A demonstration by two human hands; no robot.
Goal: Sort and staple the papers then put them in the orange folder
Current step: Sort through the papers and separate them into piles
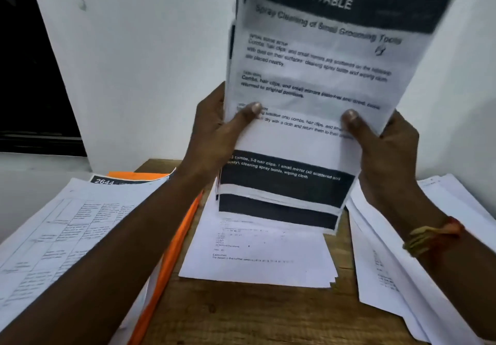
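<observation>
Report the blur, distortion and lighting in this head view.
Head view: the held printed sheets are motion-blurred, small text smeared, heading legible; the left hand and right hand gripping them look sharper; the white wall leans at its left edge, likely lens distortion; light soft, no glare.

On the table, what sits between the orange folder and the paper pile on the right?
Head view: a fanned stack of printed sheets lies on the wooden table between orange folder and right pile.

Left hand [214,130], right hand [389,154], both aloft
</observation>
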